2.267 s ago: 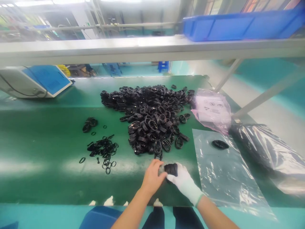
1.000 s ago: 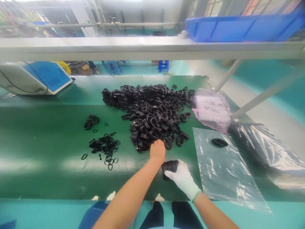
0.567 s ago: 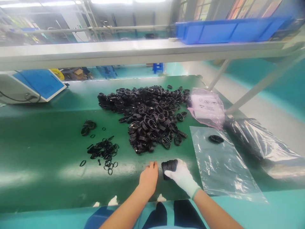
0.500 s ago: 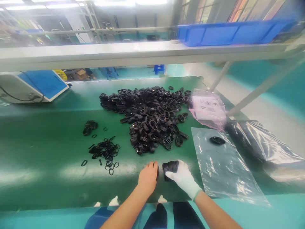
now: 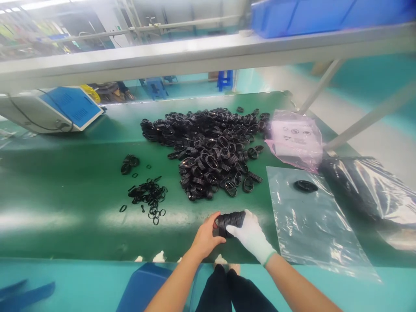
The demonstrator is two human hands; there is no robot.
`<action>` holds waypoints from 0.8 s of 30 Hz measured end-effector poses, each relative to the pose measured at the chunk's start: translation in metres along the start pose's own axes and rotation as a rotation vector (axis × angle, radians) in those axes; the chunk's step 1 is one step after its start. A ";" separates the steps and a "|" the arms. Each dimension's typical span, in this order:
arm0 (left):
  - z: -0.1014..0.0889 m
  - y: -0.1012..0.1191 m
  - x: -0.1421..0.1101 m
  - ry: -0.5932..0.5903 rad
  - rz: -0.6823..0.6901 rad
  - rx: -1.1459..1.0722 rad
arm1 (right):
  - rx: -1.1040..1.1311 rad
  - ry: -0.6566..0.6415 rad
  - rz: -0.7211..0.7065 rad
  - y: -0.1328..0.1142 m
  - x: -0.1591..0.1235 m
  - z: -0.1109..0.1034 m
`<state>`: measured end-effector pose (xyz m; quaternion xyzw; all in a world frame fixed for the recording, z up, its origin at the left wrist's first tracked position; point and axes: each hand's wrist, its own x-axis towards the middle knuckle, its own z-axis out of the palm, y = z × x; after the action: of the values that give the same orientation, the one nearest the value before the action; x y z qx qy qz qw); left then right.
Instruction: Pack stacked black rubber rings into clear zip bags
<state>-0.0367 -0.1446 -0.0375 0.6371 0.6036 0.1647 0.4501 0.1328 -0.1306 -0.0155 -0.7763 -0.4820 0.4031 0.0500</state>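
A row of coiled black cables [image 5: 230, 223] lies side by side near the table's front edge. My bare left hand [image 5: 208, 236] grips its left end, thumb at the near side and fingers at the far side. On the right end is my right hand [image 5: 253, 236], in a white glove, with thumb and fingers wrapped round the coils. Beyond both hands spreads a large pile of coiled black cables [image 5: 211, 151]. A single coil [image 5: 305, 186] rests on a clear plastic bag [image 5: 302, 221] to the right.
Small black rings [image 5: 149, 193] lie scattered at the left, near a few coils [image 5: 130, 164]. A pink bag [image 5: 295, 138] and a filled clear bag [image 5: 367, 190] are at the right. A white shelf [image 5: 182, 56] crosses above the green table [image 5: 65, 195], carrying a blue bin [image 5: 302, 17].
My left hand has brought its coil rightward against the row held by my right hand, so the row is longer. The camera view has tilted and shifted.
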 end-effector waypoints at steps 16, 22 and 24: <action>0.004 -0.012 0.008 -0.029 0.156 -0.002 | 0.067 0.094 0.003 -0.001 -0.003 0.014; 0.008 -0.019 0.011 0.010 0.191 -0.024 | 0.231 -0.021 -0.053 0.002 0.003 -0.024; 0.008 -0.019 0.012 0.021 0.200 -0.002 | 0.255 -0.019 -0.035 -0.004 -0.004 -0.022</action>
<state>-0.0401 -0.1391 -0.0603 0.6920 0.5417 0.2161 0.4254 0.1441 -0.1243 0.0037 -0.7513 -0.4410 0.4673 0.1508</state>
